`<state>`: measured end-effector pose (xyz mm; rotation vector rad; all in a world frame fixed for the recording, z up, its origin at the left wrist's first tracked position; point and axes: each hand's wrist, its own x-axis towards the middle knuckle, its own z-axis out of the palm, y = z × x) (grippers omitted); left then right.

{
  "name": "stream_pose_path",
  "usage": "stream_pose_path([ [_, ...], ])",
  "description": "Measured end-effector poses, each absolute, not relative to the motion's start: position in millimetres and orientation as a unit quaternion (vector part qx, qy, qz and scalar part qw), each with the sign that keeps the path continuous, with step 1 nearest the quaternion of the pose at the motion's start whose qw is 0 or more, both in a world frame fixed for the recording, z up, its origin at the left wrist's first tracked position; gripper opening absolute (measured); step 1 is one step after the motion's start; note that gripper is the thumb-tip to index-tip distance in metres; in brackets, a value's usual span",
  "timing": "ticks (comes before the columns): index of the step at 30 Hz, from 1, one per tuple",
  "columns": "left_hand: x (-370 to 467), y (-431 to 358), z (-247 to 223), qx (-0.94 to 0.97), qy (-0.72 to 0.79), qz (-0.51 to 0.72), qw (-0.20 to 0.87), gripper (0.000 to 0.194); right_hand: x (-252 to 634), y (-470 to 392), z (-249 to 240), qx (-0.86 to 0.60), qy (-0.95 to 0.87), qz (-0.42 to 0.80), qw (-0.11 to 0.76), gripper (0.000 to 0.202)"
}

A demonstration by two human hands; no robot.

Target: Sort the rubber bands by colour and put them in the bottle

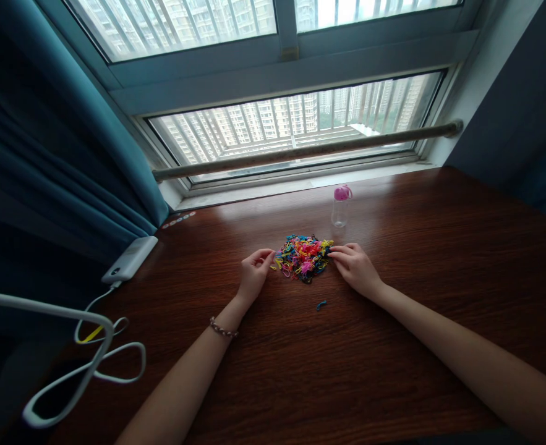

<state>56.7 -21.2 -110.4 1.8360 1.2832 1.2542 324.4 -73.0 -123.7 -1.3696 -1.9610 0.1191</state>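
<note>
A heap of small multicoloured bands (304, 256) lies on the dark wooden table (273, 371). At the heap's left edge is my left hand (256, 272), its thumb and forefinger pinched together; what they hold, if anything, is too small to name. My right hand (357, 268) touches the heap's right edge, its fingers pointing left and close together, and their tips are hard to make out. A small blue piece (321, 305) lies by itself in front of the heap. Behind the heap stands an upright clear bottle with a pink lid (340, 209).
A white power bank (130, 259) with a cable sits at the table's left edge. Thick white tubing (87, 371) loops at the lower left. Blue curtains (68, 123) hang on the left. A metal rail (310, 152) crosses the window behind the table.
</note>
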Motion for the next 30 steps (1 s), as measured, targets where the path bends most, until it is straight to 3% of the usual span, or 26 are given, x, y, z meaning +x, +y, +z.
stream_pose_path([
  [4, 75.3, -50.7, -99.1, 0.837, 0.330, 0.368, 0.235, 0.015, 323.2, -70.7, -130.1, -0.561, -0.750, 0.038, 0.349, 0.032],
  [11, 93.1, -72.7, -97.8, 0.943, 0.149, 0.243, 0.171, 0.013, 329.1, -66.6, -131.7, -0.602, -0.664, 0.080, 0.436, 0.025],
  [19, 85.5, -61.9, -103.8, 0.933, 0.190, 0.259, 0.160, 0.016, 331.0, -69.4, -124.2, -0.616, -0.568, 0.203, 0.506, 0.018],
  [30, 68.9, -34.5, -111.2, 0.803, 0.415, 0.402, 0.145, 0.020, 332.3, -67.8, -127.4, -0.576, -0.523, 0.258, 0.573, 0.025],
])
